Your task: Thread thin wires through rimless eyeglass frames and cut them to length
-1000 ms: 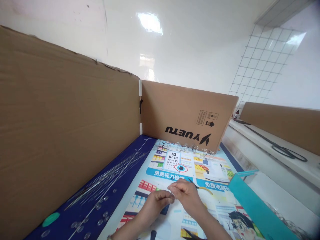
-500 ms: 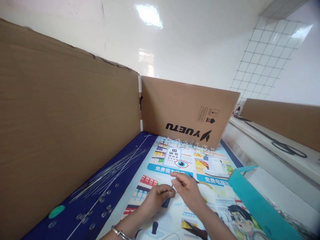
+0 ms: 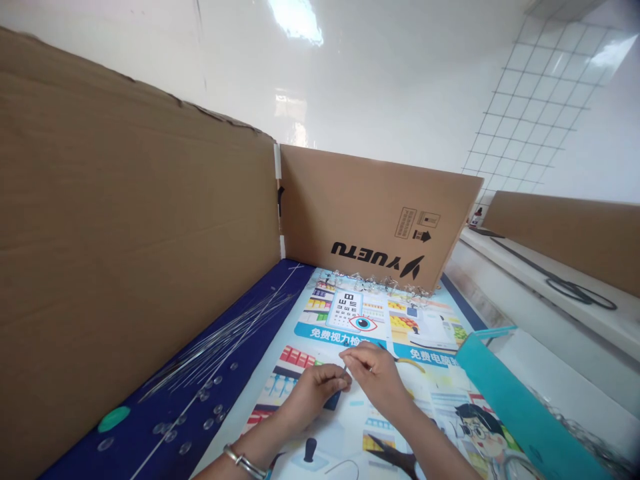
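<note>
Over the printed poster, my left hand (image 3: pixel 317 397) and my right hand (image 3: pixel 377 377) meet with pinched fingertips. Between them shows a short, thin grey wire (image 3: pixel 345 369), gripped by both; most of it is hidden by the fingers. The left wrist wears a silver bangle (image 3: pixel 243 462). Under my right forearm lie dark scissor-like blades (image 3: pixel 387 455), partly covered. Nearer to me is a bent thin wire (image 3: pixel 345 463) on the poster.
Straight thin wires (image 3: pixel 215 350) and several clear beads (image 3: pixel 207 423) lie on the blue strip at left, near a green disc (image 3: pixel 114 419). Cardboard walls (image 3: pixel 375 213) stand left and behind. Small wire pieces (image 3: pixel 385 283) line the back. A teal box (image 3: pixel 515 393) stands right.
Both hands keep their pinch close together, with the fingers shifting only slightly. The view has tilted a little.
</note>
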